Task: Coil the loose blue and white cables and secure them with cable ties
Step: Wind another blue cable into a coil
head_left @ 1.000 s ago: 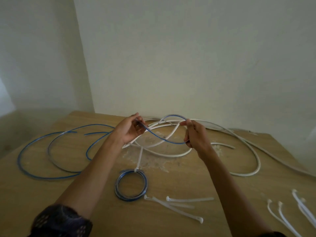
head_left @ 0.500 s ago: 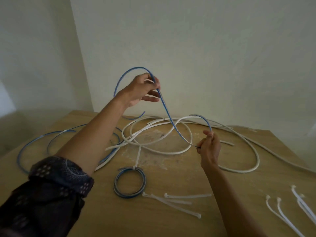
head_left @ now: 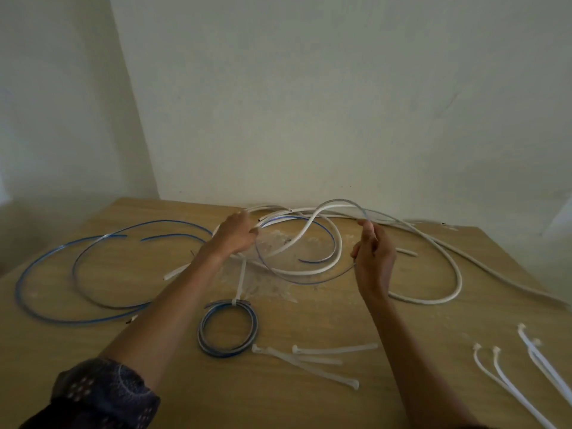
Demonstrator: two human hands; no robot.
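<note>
worktop [head_left: 309,400] | 12 o'clock: tangled cables [head_left: 427,301] along the far edge, by the wall [head_left: 340,119] | 9 o'clock: loose loops [head_left: 77,322] lying flat | centre: tied coil [head_left: 201,331] (its tail points to 12) | 4 o'clock of coil: spare ties [head_left: 334,349], just beside | 4 o'clock corner: more ties [head_left: 496,349], well apart

Left hand [head_left: 235,238] and right hand [head_left: 373,260] hold a blue cable loop [head_left: 305,283] over the table [head_left: 93,360], behind a tied coil [head_left: 227,352].
</note>
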